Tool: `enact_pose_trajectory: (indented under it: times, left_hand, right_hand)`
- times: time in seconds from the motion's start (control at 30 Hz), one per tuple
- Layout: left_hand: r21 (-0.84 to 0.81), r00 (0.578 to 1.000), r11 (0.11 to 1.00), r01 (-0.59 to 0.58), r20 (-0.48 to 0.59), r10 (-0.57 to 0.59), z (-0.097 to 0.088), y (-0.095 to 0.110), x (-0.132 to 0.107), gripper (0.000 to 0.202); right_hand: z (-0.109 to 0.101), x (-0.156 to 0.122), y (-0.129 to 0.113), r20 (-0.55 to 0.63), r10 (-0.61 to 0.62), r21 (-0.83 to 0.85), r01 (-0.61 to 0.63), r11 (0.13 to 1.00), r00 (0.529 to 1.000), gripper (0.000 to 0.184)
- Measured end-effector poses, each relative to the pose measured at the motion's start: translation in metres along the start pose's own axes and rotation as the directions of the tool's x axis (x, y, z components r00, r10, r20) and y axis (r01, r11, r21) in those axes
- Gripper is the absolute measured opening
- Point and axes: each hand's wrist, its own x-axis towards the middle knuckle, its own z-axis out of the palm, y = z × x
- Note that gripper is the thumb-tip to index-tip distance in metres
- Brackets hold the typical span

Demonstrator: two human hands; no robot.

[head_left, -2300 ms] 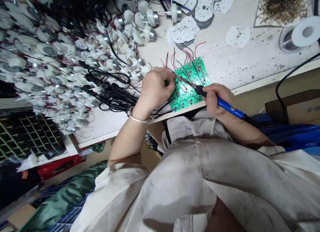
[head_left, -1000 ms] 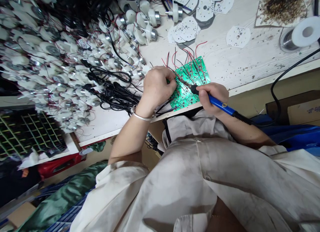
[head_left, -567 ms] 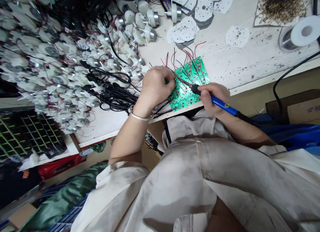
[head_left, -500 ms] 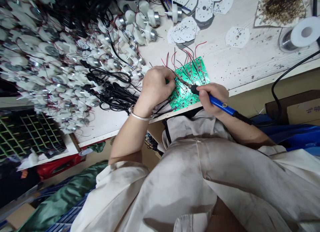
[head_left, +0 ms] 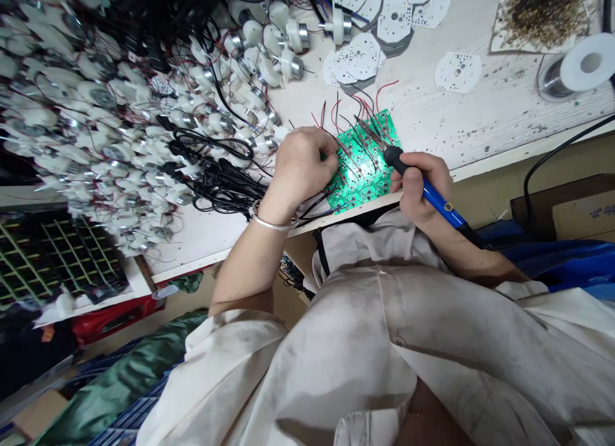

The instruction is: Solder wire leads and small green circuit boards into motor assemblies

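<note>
The person's left hand (head_left: pixel 303 165) is resting at the left edge of a green circuit board (head_left: pixel 369 184), its fingers curling inward; from where I'm standing I can't tell whether they are pinching a wire or only pressing the board. The right hand (head_left: pixel 425 183) is gripping a blue-handled soldering iron (head_left: pixel 438 201), thumb and fingers wrapping around its grip, and the metal tip is pointing up and left over the board's upper part, among the red and black wires (head_left: pixel 356 156). I can't see whether the tip is touching anything. The board is lying flat at the near edge of the white desk (head_left: pixel 504 122), slightly turned. Beyond it, white octagonal boards (head_left: pixel 358 58) are lying in a pile, and a solder spool (head_left: pixel 590 63) is sitting to the far right. Black cables (head_left: pixel 221 186) and a heap of white motors (head_left: pixel 103 97) are crowding the left side.
</note>
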Motion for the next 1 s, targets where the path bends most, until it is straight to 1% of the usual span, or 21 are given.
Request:
enact_pose_trajectory:
  times: [0.07,0.1,0.27,0.37,0.43,0.53,0.6,0.63,0.73,0.83,0.9,1.0]
  left_hand:
    - [0.005,1.0,1.0,0.009,0.002,-0.009,-0.001,0.001,0.001,0.012]
    - [0.011,1.0,1.0,0.01,0.004,-0.01,-0.001,0.001,0.001,0.012]
    - [0.027,1.0,1.0,-0.004,0.026,0.003,-0.003,0.002,0.002,0.014]
    - [0.021,1.0,1.0,-0.006,0.02,0.006,-0.003,0.001,0.003,0.013]
    - [0.01,1.0,1.0,-0.001,0.018,0.001,-0.002,0.001,0.003,0.013]
    - [0.017,0.999,1.0,0.016,0.028,-0.017,-0.003,0.002,0.002,0.013]
    - [0.033,0.999,0.999,0.018,0.026,-0.019,-0.003,0.003,0.002,0.014]
    - [0.037,1.0,0.999,0.016,0.022,-0.017,-0.003,0.003,0.002,0.014]
    - [0.031,1.0,0.999,0.007,0.013,-0.007,-0.003,0.003,0.002,0.013]
    - [0.032,1.0,0.999,0.007,0.016,-0.008,-0.003,0.002,0.003,0.013]
    - [0.037,1.0,0.999,0.008,0.02,-0.008,-0.002,0.002,0.003,0.014]
    - [0.028,1.0,1.0,0.002,0.013,-0.003,-0.001,0.001,0.003,0.014]
  right_hand:
    - [0.0,0.004,-0.002,-0.093,-0.031,0.023,0.034,0.999,0.995,0.038]
    - [-0.002,0.007,-0.004,-0.118,-0.036,0.03,0.04,0.999,0.992,0.036]
    - [-0.02,0.021,-0.006,-0.184,-0.044,-0.039,0.037,0.999,0.982,0.033]
    - [-0.026,0.021,0.001,-0.172,0.036,-0.092,-0.052,0.994,0.985,0.032]
    - [-0.027,0.019,0.006,-0.161,0.04,-0.112,-0.058,0.992,0.986,0.036]
    - [-0.025,0.016,0.014,-0.109,-0.06,-0.14,0.044,0.989,0.992,0.044]
    - [-0.025,0.015,0.017,-0.056,-0.104,-0.14,0.095,0.986,0.993,0.043]
    - [-0.025,0.015,0.018,-0.048,-0.125,-0.131,0.118,0.984,0.991,0.04]
    - [-0.025,0.019,0.013,-0.089,-0.235,-0.107,0.225,0.968,0.968,0.032]
    - [-0.025,0.023,0.007,-0.135,-0.329,-0.135,0.312,0.941,0.935,0.027]
    - [-0.024,0.024,0.006,-0.138,-0.344,-0.163,0.321,0.933,0.929,0.025]
    - [-0.024,0.023,0.008,-0.104,-0.294,-0.172,0.274,0.946,0.95,0.027]
